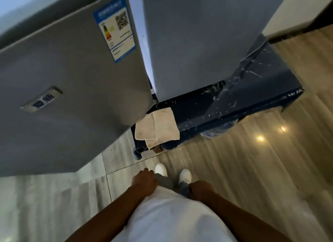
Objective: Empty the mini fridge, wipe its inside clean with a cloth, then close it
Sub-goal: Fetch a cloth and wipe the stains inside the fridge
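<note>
Fridge door point(68, 90) fills upper left, energy label point(115, 28) on it, fridge body point(194, 43) on dark blue base point(243, 97). Folded cream cloth point(158, 128) drapes over base corner. Left hand point(144, 182), right hand point(200, 189) loosely curled at thighs, holding nothing. White shoes point(161, 169) on floor.

Fridge door point(72, 97) matt grey, prob. metal; cloth point(158, 128) soft; floor point(252, 160) glossy wood-look.

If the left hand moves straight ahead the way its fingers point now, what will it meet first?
Probably nothing soon: the left hand hangs beside the thigh, fingers aimed down and forward at the tiled floor. The folded cloth on the blue base lies farther ahead; depth is unclear.
</note>
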`<state>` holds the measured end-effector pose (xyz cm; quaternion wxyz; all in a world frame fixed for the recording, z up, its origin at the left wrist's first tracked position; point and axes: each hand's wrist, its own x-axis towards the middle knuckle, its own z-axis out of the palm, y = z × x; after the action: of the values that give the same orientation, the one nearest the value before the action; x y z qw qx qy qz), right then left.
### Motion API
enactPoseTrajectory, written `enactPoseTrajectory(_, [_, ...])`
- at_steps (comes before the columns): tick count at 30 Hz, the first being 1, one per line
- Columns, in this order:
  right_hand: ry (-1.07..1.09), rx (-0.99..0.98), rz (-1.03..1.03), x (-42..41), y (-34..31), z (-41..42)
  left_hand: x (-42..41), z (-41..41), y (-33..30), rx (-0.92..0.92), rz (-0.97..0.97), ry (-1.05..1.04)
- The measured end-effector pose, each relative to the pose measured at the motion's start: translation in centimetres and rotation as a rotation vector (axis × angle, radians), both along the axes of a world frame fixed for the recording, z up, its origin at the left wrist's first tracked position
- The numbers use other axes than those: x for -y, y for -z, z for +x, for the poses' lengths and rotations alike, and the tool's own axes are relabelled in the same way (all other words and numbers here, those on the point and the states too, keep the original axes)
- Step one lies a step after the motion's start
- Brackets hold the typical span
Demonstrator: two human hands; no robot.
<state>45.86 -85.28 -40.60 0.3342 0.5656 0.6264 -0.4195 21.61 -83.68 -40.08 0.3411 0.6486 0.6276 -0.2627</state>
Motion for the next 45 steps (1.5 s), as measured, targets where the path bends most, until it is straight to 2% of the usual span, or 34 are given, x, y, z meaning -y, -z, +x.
enactPoseTrajectory(4, [-0.06,0.013,-0.018,-2.4,0.2,-0.6,0.0,-0.7,0.2,0.021,-0.054,-0.06])
enactPoseTrajectory(6, [-0.013,0.007,0.016,-3.4,-0.2,-1.0,-0.4,-1.0,-0.2,0.025,-0.017,-0.093])
enactPoseTrajectory(7, [-0.009,-0.006,0.072,-4.2,-0.5,-1.3,-0.8,-1.1,-0.6,0.041,0.041,-0.123])
enactPoseTrajectory(9, [-0.046,-0.062,0.32,-6.1,-1.5,-1.6,-2.1,-1.2,-2.2,0.098,0.231,-0.2])
enactPoseTrajectory(13, [0.081,-0.27,0.748,-11.6,-3.4,-2.6,-6.7,-1.5,-5.1,0.219,0.65,-0.269])
enactPoseTrajectory(15, [0.104,-0.314,0.823,-15.1,-3.8,-3.1,-9.4,-1.3,-5.6,0.244,0.699,-0.247])
enactPoseTrajectory(19, [-0.079,-0.255,0.76,-20.6,-3.3,-4.6,-12.5,-0.8,-4.0,0.125,0.582,-0.241])
enactPoseTrajectory(23, [-0.148,-0.227,0.72,-23.2,-2.2,-6.9,-14.3,-0.6,-2.0,0.063,0.522,-0.217])
enactPoseTrajectory(28, [-0.096,-0.236,0.737,-24.4,-1.6,-8.2,-15.5,-0.3,-1.3,0.021,0.516,-0.288])
enactPoseTrajectory(33, [0.053,-0.291,0.649,-24.8,-1.5,-7.3,-16.0,0.7,-1.7,0.035,0.462,-0.376])
enactPoseTrajectory(40, [0.036,-0.382,0.579,-24.8,-1.6,-5.4,-15.3,-0.4,-1.4,0.028,0.475,-0.386])
enactPoseTrajectory(45, [0.078,-0.468,0.5,-24.5,-3.0,-5.0,-14.2,-0.5,-2.2,0.112,0.5,-0.421])
